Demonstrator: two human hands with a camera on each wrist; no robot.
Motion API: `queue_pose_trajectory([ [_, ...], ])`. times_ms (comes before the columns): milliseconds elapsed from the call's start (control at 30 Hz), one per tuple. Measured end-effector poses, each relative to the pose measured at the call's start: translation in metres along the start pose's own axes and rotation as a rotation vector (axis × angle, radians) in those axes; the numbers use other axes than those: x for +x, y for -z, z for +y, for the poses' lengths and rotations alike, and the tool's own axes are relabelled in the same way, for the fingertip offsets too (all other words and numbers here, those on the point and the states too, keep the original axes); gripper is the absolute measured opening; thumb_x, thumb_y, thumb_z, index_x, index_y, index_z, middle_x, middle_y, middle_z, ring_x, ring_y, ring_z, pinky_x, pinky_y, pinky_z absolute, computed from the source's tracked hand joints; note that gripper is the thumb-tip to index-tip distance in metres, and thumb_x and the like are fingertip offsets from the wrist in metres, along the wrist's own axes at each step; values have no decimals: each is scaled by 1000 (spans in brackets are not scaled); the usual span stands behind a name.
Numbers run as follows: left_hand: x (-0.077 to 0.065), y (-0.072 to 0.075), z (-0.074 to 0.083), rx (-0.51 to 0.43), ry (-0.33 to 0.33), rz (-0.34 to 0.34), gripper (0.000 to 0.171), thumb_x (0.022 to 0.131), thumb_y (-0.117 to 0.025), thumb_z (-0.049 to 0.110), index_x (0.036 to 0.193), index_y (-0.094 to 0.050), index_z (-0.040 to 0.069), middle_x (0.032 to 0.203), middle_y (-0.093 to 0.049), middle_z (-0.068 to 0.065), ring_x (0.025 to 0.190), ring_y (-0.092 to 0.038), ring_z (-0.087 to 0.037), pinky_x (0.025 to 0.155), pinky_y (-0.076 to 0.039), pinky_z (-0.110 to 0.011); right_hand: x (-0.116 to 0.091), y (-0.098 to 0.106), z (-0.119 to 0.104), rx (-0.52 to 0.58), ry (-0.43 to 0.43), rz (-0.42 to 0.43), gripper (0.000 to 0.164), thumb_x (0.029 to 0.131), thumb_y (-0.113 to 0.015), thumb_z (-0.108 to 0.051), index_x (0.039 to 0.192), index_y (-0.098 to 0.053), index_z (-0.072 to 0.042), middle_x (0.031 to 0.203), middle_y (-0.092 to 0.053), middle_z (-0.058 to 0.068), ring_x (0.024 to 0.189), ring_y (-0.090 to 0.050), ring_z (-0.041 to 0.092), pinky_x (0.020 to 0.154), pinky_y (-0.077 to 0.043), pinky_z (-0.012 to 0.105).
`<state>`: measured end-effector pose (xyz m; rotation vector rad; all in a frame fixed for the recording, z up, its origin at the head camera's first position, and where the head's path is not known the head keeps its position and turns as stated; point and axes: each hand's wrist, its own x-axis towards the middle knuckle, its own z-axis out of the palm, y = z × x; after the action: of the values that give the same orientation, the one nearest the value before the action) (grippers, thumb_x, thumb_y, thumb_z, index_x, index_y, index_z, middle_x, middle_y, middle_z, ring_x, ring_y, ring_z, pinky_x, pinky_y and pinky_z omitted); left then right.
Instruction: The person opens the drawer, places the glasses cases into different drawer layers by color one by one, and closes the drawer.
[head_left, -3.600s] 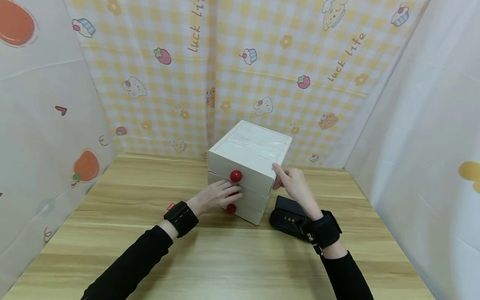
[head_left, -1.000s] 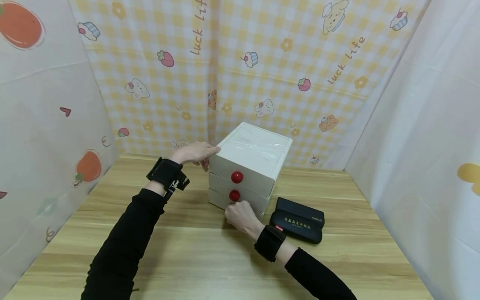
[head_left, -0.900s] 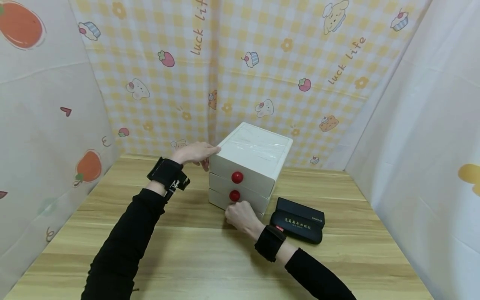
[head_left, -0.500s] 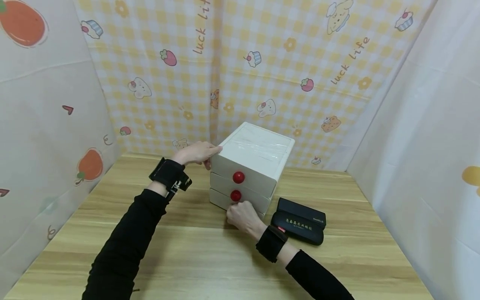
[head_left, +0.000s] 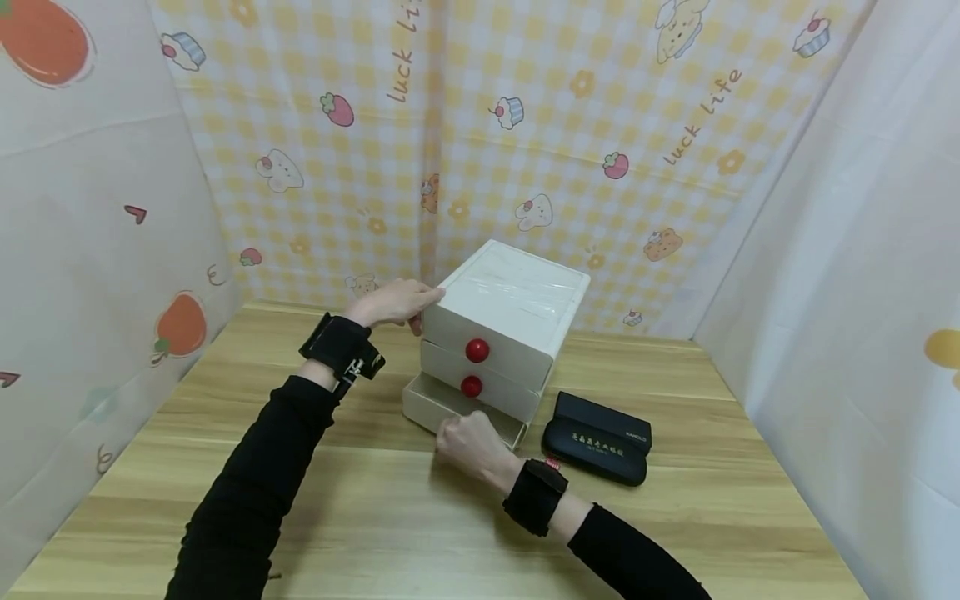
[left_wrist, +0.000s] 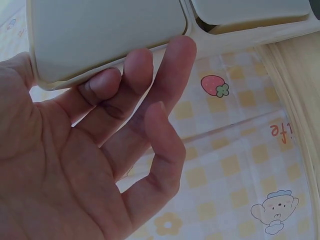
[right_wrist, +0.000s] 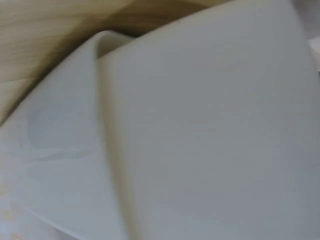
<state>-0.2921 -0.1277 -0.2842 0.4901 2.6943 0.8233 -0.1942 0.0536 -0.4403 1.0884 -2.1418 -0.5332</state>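
Note:
A white three-drawer cabinet (head_left: pixel 517 296) stands tilted to the view in the middle of the table. My left hand (head_left: pixel 393 304) holds its upper left corner; in the left wrist view several fingertips press along the side of the cabinet (left_wrist: pixel 105 30). Lower down, my right hand (head_left: pixel 472 446) is curled in a fist at the front of the bottom drawer (head_left: pixel 427 410), gripping its knob, which the hand hides. That drawer stands part way out, while the upper two are shut, each with a red knob (head_left: pixel 477 350). Blurred white drawer panels (right_wrist: pixel 200 125) fill the right wrist view.
To the cabinet's right lie two black glasses cases side by side, one rounded with gold lettering (head_left: pixel 592 450), one slimmer (head_left: pixel 603 419). A patterned curtain (head_left: pixel 510 167) hangs behind the wooden table (head_left: pixel 360 517), with white cloth (head_left: pixel 847 250) at both sides.
The right hand has drawn the bottom drawer outward over the last half second. Earlier, the left hand was at the cabinet's front and the right hand at its right edge; the left now holds the left corner.

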Motion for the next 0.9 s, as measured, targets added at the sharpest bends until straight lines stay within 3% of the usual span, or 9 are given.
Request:
queue_pose_trajectory([
  [267,1,-1,1,9,5,8,52,98,-27,41,130,-50,7,75,-64,-10,69,-62,-15,63,-39,-24,-1,23,-19,15,84,-63,18,75,-55,-14,58,-54,-20,46,-46,-12,37,-33,0,34,-22,18],
  [400,0,-1,1,2,-1,9,53,98,-27,41,129,-50,6,74,-64,-10,67,-59,-16,60,-38,-23,-1,34,-29,-8,121,-21,28,79,-41,-9,54,-47,-21,44,-41,-13,37,-31,0,34,-21,17],
  [500,-1,-2,0,-1,1,9,53,98,-26,41,129,-51,6,74,-63,-10,67,-57,-16,59,-38,-24,-2,42,-37,-28,155,3,35,76,-25,-1,53,-42,-21,44,-36,-13,37,-27,0,33,-20,18],
  [600,-2,-2,0,-1,7,7,53,98,-26,42,129,-51,7,75,-63,-11,68,-56,-17,60,-39,-25,-3,49,-45,-27,181,19,40,73,-16,3,52,-39,-21,43,-33,-13,37,-25,1,33,-21,18],
  [900,-3,-2,1,-1,5,5,53,98,-26,41,130,-49,7,76,-63,-11,71,-58,-17,62,-39,-26,-8,60,-61,-14,202,78,35,67,-18,6,51,-33,-21,44,-29,-14,38,-23,0,31,-22,18],
])
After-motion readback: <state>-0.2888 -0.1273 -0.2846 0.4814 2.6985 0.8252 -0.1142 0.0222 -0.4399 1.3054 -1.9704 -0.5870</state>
